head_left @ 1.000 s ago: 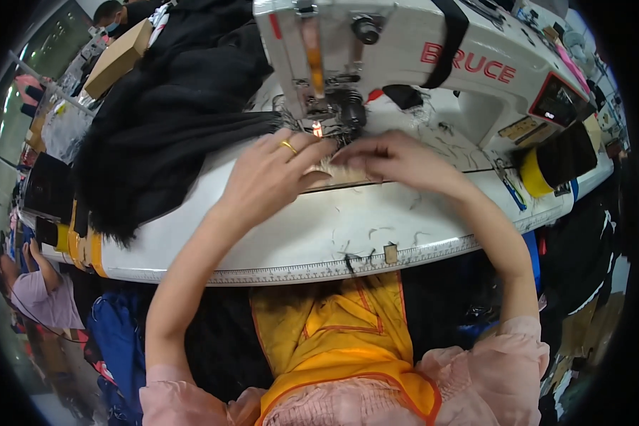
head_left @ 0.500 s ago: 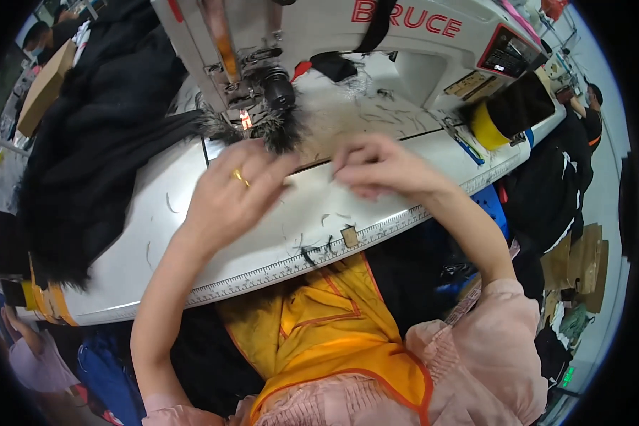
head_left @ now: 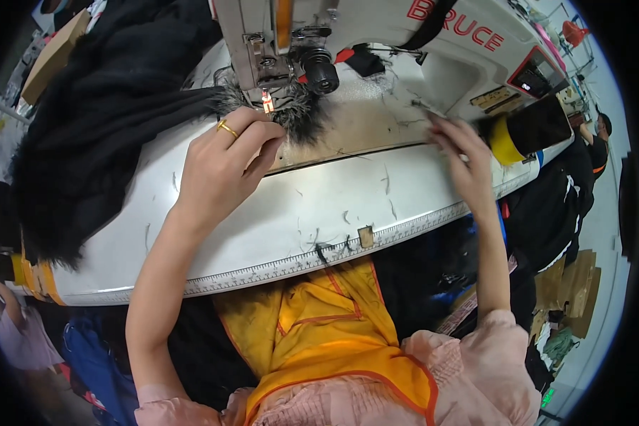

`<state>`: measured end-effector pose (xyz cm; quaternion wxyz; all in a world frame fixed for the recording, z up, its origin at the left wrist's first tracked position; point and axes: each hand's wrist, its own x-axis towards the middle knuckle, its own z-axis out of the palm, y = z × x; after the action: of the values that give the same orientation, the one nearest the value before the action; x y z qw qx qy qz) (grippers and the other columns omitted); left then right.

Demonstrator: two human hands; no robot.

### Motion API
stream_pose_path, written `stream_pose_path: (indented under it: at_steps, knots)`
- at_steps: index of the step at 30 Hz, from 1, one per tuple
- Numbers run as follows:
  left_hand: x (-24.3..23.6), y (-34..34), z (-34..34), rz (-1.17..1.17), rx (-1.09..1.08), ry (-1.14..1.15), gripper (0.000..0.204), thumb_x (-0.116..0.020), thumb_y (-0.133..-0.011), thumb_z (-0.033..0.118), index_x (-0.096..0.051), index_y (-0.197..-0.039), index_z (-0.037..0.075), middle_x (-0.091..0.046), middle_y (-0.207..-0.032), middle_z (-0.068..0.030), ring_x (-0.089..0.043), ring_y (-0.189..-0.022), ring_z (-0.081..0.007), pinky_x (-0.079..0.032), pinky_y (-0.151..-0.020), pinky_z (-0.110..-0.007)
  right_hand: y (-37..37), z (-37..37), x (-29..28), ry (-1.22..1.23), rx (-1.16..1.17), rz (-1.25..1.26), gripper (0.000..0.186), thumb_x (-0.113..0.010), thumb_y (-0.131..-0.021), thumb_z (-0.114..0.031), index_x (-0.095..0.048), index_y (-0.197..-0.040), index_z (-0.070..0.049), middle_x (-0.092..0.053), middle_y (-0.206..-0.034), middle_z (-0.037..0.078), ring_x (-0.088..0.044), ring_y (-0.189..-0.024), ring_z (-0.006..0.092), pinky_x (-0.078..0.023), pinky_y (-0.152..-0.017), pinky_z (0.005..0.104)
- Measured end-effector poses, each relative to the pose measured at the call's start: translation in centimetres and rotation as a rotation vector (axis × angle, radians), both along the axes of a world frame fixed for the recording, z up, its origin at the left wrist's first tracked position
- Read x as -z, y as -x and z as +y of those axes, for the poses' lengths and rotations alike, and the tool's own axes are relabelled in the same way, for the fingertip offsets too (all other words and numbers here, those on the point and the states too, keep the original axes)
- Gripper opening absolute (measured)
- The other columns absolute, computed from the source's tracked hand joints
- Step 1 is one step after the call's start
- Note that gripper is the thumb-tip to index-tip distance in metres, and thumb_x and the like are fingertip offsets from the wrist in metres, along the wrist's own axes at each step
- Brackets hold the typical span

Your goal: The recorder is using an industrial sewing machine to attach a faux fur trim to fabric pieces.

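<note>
A black garment [head_left: 113, 106] with fuzzy trim lies on the left of the sewing machine's white bed. Its dark, fur-like trim [head_left: 309, 117] bunches around the presser foot [head_left: 267, 101], where a light glows. Just in front of the foot, my left hand [head_left: 224, 163], wearing a gold ring, has thumb and fingers pinched at the trim's near edge; whatever they hold is hidden. Farther right my right hand [head_left: 467, 157] is over the bed, fingers curled together and partly blurred. A slim, smeared thing [head_left: 426, 108] shows at its fingertips, too unclear to name.
The white sewing machine [head_left: 461, 67] arches over the bed. A black-and-yellow cup-like holder [head_left: 508, 145] stands beside my right hand. A measuring tape strip [head_left: 263, 270] runs along the near edge, with loose fibres about. Cardboard [head_left: 571, 284] and a co-worker [head_left: 598, 145] are far right.
My right hand has moved right, away from my left hand, toward the black-and-yellow holder. My left hand stays by the presser foot, its fingers now pinched. The view has shifted slightly.
</note>
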<state>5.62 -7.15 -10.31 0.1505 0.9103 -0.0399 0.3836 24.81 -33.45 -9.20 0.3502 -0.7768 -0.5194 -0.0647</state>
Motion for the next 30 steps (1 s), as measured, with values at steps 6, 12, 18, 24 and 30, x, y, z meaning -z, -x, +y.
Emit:
stream_pose_path:
  at_steps: [6,12,18,24,30]
  knots:
    - [0.1,0.2,0.1,-0.023,0.008,-0.034,0.017,-0.069,-0.069,0.001,-0.060,-0.083,0.007,-0.058,-0.082,-0.0034,-0.059,-0.065,-0.0207,-0.047,-0.057,-0.031,4.9,8.9,0.1,0.075,-0.407,0.206,0.035,-0.053,-0.088,-0.012,-0.056,-0.123,-0.009,-0.056,-0.093,0.011,-0.059,-0.080,0.0213,-0.047,-0.069,0.0320]
    - [-0.5,0.2,0.1,-0.049,0.026,-0.053,0.018,-0.069,-0.069,0.002,-0.059,-0.083,0.006,-0.058,-0.082,-0.0038,-0.059,-0.067,-0.0215,-0.047,-0.057,-0.031,7.0,11.1,-0.4,0.271,-0.193,-0.395,0.035,-0.058,-0.086,-0.021,-0.057,-0.119,-0.012,-0.058,-0.094,0.009,-0.062,-0.077,0.0267,-0.051,-0.067,0.0356]
    - [-0.1,-0.3,1.9,0.016,0.018,0.123,0.014,-0.066,-0.074,0.001,-0.057,-0.084,0.002,-0.057,-0.082,-0.0076,-0.059,-0.069,-0.0251,-0.047,-0.061,-0.033,2.6,7.5,-0.2,0.311,-0.109,-0.525,0.035,-0.059,-0.085,-0.022,-0.056,-0.118,-0.012,-0.059,-0.104,0.009,-0.063,-0.077,0.0272,-0.052,-0.065,0.0346]
    - [1.3,-2.6,5.0,0.159,-0.022,0.253,0.014,-0.064,-0.081,0.007,-0.054,-0.084,-0.002,-0.056,-0.080,-0.0127,-0.059,-0.074,-0.0302,-0.047,-0.064,-0.036,0.1,7.3,-0.4,0.252,0.058,-0.794,0.037,-0.062,-0.083,-0.024,-0.057,-0.118,-0.013,-0.058,-0.112,0.007,-0.063,-0.085,0.0278,-0.051,-0.073,0.0383]
    - [2.0,-3.0,5.1,0.165,-0.043,0.218,0.014,-0.065,-0.080,0.010,-0.059,-0.083,-0.001,-0.054,-0.076,-0.0117,-0.056,-0.068,-0.0289,-0.044,-0.062,-0.035,0.9,12.9,1.0,0.089,-0.343,-0.368,0.033,-0.063,-0.083,-0.025,-0.060,-0.116,-0.019,-0.063,-0.105,0.007,-0.062,-0.085,0.0265,-0.051,-0.073,0.0366]
